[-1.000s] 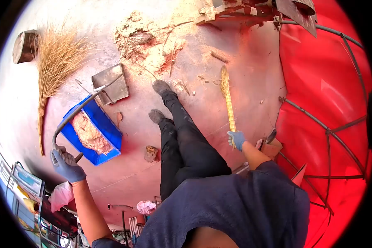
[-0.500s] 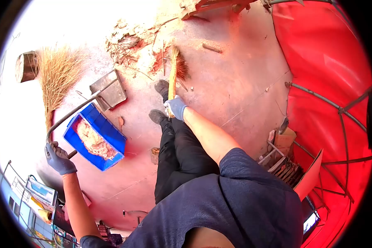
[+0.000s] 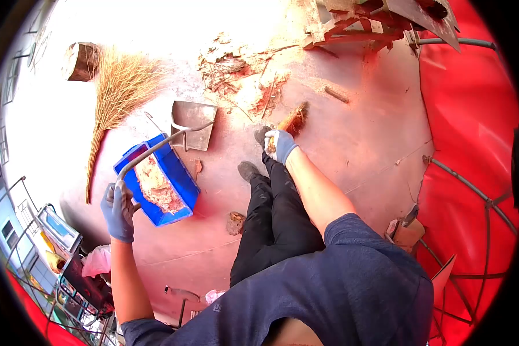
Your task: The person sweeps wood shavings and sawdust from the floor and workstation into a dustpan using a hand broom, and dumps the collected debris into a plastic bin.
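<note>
My left hand, in a grey-blue glove, is closed around the long bent handle of a metal dustpan. The pan is beyond a blue bin, and its handle crosses over the bin. Pale wood shavings lie in the bin. My right hand, also gloved, grips a short hand broom in front of my shoes. The broom's bristle end points away from me, up and to the right; most of its handle is hidden by the hand or foreshortened.
A pile of bark and sawdust lies ahead. A large twig broom and a log are at the left. A wooden stick lies at the right, below a red frame. Red sheeting borders the right.
The view has shifted, so floor items appear farther right. The hand broom has swung from nearly straight ahead to a rightward tilt. Both hands keep their grips.
</note>
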`<move>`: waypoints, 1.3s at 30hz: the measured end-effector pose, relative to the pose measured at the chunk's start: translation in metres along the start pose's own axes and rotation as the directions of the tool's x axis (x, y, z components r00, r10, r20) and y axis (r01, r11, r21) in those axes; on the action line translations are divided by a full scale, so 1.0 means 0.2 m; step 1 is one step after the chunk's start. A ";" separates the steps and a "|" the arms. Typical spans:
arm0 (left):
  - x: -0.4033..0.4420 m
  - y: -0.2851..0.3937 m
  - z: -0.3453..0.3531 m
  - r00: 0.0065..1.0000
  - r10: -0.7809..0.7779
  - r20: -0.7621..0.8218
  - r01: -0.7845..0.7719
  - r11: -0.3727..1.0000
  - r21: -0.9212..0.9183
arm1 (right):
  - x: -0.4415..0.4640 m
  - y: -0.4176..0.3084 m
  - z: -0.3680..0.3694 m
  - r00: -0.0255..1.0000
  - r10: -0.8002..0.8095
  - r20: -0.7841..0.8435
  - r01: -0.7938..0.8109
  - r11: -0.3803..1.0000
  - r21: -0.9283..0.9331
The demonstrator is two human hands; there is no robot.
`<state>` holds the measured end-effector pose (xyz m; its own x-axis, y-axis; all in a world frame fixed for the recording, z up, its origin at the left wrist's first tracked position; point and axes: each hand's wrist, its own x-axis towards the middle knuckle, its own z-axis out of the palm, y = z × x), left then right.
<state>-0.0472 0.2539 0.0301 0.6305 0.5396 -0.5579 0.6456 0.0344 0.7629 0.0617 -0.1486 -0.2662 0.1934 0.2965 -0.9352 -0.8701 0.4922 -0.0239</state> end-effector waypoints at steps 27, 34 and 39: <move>0.37 0.55 0.58 0.996 -0.005 0.085 0.020 0.984 -0.176 | -0.26 -1.30 0.68 0.964 -0.266 0.004 0.040 0.128 -0.991; 0.48 0.59 0.80 0.999 -0.024 -0.025 0.017 0.966 -0.259 | 0.57 -1.17 1.17 0.968 -0.211 -0.133 -0.227 -0.524 -0.821; 0.42 0.49 0.84 0.971 0.237 -0.015 -0.237 0.971 -0.027 | 0.68 -0.67 0.67 0.939 -0.012 -0.344 -0.325 -0.359 -0.875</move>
<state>0.1418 0.1601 0.0041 0.7589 0.5449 -0.3566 0.4658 -0.0715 0.8820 0.2653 -0.0645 -0.3436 0.0361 -0.0090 -0.9993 -0.1468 -0.9892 0.0036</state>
